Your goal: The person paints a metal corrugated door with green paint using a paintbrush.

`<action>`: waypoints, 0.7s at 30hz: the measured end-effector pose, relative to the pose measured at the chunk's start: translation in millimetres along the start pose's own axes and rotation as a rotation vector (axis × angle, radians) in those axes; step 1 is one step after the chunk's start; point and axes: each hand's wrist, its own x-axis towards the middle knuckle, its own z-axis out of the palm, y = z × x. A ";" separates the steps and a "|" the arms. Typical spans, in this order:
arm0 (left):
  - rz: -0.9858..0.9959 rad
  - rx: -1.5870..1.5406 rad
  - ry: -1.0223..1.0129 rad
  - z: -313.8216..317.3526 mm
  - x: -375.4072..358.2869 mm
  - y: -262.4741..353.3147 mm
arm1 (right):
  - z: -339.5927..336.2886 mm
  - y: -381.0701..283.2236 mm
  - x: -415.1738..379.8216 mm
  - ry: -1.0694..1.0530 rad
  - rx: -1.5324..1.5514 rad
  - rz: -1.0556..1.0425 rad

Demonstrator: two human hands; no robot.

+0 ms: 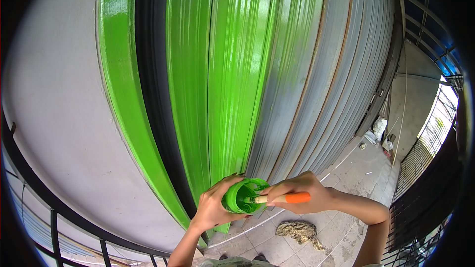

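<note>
My left hand (213, 204) is wrapped round a small green paint container (230, 201), which has green paint inside. In my right hand (298, 188) is a brush (297, 197) with an orange-tipped, pale handle, its bristle end down inside the container. Both hands are low in the view, in front of a ribbed metal shutter (316, 94). Wet-looking green paint covers the shutter's left panels, thins out toward the middle, and gives way to bare grey on the right. The bristles are hard to make out.
A crumpled cloth (300, 232) lies on the tiled floor (257, 232). Black railing (54, 227) curves along the lower left, beside a pale wall (54, 84). White bags (380, 127) and a barred gate (428, 143) are at the right.
</note>
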 end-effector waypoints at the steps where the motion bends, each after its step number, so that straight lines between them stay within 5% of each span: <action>1: 0.035 0.018 -0.002 -0.9 1.3 0.4 | 5.5 3.2 -2.0 -0.014 -0.026 -0.020; 11: 0.123 0.079 -0.086 -1.5 7.7 7.4 | 34.6 24.9 -4.3 -0.052 -0.117 -0.176; 17: 0.124 0.090 -0.088 -2.5 9.8 10.9 | 34.3 27.0 -5.1 -0.103 -0.035 -0.078; 21: 0.091 0.104 -0.050 -0.8 10.0 9.0 | 27.9 24.6 -3.7 0.050 0.081 0.050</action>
